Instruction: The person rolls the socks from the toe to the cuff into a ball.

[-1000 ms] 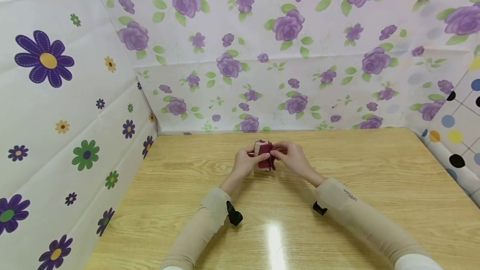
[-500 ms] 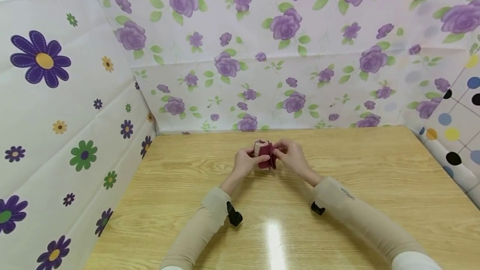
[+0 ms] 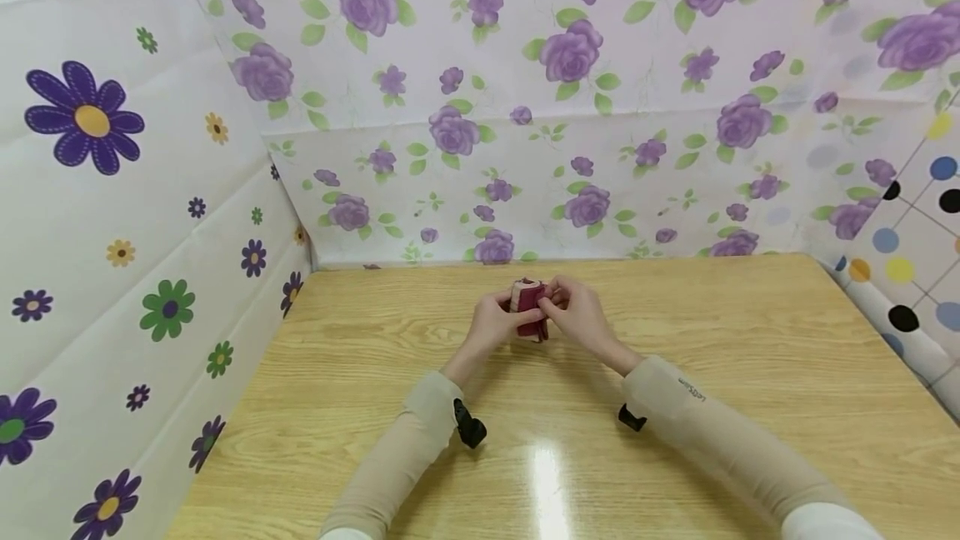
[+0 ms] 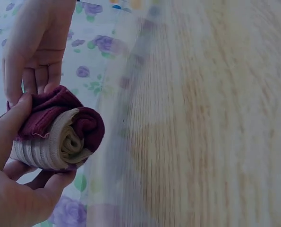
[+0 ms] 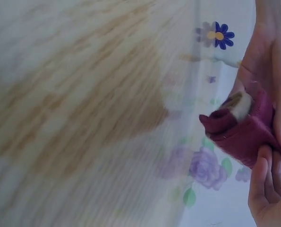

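A rolled-up sock bundle (image 3: 529,298), maroon with a cream ribbed part, is held upright just above the back middle of the table. My left hand (image 3: 489,323) grips its left side, thumb across the near face and fingers behind. From the right, my right hand (image 3: 583,315) pinches the maroon outer layer between thumb and fingers. In the left wrist view, the end of the sock roll (image 4: 90,125) shows a cream and maroon spiral, and a maroon fold lies over its top. Fingers partly cover the bundle (image 5: 242,137) in the right wrist view.
The wooden table (image 3: 360,407) extends around both forearms. A purple-flowered sheet (image 3: 480,107) hangs along its back edge, with patterned sheets at the left and right. Black wrist cameras (image 3: 469,427) sit under the beige sleeves.
My right fingers have moved slightly left, and the loose maroon layer now lies closer to the roll. The left hand keeps its grip, nearly unmoved.
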{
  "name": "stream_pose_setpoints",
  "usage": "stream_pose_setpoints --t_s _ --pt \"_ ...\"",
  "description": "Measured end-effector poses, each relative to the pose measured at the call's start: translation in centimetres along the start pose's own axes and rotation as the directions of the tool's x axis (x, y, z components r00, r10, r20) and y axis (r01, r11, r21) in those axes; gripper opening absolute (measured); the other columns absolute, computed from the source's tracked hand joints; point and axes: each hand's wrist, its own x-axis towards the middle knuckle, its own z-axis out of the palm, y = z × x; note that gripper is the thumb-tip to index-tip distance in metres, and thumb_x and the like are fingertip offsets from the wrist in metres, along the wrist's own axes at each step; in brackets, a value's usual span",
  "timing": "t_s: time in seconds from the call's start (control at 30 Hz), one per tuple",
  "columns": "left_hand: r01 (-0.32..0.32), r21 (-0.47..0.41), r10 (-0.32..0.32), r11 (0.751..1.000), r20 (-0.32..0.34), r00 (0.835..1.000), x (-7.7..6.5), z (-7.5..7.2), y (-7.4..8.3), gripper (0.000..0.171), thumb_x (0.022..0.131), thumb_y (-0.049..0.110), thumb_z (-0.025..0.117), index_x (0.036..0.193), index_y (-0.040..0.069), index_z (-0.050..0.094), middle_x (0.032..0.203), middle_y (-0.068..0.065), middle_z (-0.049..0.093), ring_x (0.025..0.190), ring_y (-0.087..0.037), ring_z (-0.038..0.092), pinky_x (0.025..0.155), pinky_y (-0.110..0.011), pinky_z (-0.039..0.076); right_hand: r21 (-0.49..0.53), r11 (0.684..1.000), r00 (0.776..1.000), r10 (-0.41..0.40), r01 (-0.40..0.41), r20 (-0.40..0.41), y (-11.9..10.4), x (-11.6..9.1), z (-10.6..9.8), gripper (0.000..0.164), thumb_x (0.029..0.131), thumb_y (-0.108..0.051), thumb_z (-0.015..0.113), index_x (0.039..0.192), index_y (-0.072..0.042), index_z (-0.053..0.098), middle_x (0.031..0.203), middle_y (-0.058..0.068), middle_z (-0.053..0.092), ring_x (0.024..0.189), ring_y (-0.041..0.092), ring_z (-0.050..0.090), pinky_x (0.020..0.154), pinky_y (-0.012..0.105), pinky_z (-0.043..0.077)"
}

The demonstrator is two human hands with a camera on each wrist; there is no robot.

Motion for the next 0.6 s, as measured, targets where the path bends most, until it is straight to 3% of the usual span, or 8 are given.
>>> stream_pose_setpoints --t_s 0.27,0.33,0.5,0.6 --pt "0.052 -0.090 -0.054 0.995 -0.022 0.998 0.2 0.2 -0.3 0.039 0.081 0.020 0.079 0.115 0.003 0.070 0.113 -0.017 0.070 0.100 -0.025 0.068 0.079 -0.031 0.058 -0.028 0.999 0.996 -0.039 0.041 0.074 -0.1 0.3 -0.5 0.004 0.095 -0.005 0.057 0.094 -0.005 0.060 0.093 0.013 0.070 0.085 0.026 0.066 0.069 0.035 0.053" --pt "0.059 -0.054 -0.062 0.997 -0.065 0.996 0.2 0.5 -0.1 0.042 0.079 0.021 0.080 0.116 0.003 0.069 0.111 -0.017 0.071 0.100 -0.025 0.068 0.078 -0.030 0.058 -0.031 0.999 0.998 -0.008 0.010 0.061 0.0 0.4 -0.6 0.005 0.097 -0.004 0.053 0.095 -0.005 0.058 0.093 0.014 0.068 0.085 0.025 0.063 0.069 0.033 0.051" --pt "0.103 0.013 -0.099 0.995 -0.178 0.979 0.5 0.9 0.5 0.063 0.076 0.023 0.083 0.126 0.002 0.052 0.117 -0.021 0.067 0.104 -0.028 0.067 0.079 -0.033 0.057 0.052 0.991 0.992 0.125 -0.125 0.004 0.1 0.7 -0.6 0.009 0.101 -0.006 0.044 0.103 -0.001 0.052 0.092 0.019 0.063 0.067 0.019 0.054 0.057 0.025 0.045" --pt "0.112 -0.009 -0.112 0.994 -0.189 0.976 0.5 1.1 0.6 0.065 0.077 0.021 0.082 0.129 0.002 0.048 0.119 -0.023 0.065 0.106 -0.029 0.066 0.081 -0.034 0.057 0.121 0.980 0.987 0.161 -0.158 -0.014 0.3 0.9 -0.4 0.011 0.102 -0.006 0.042 0.106 0.001 0.050 0.093 0.022 0.063 0.065 0.015 0.052 0.055 0.022 0.044"
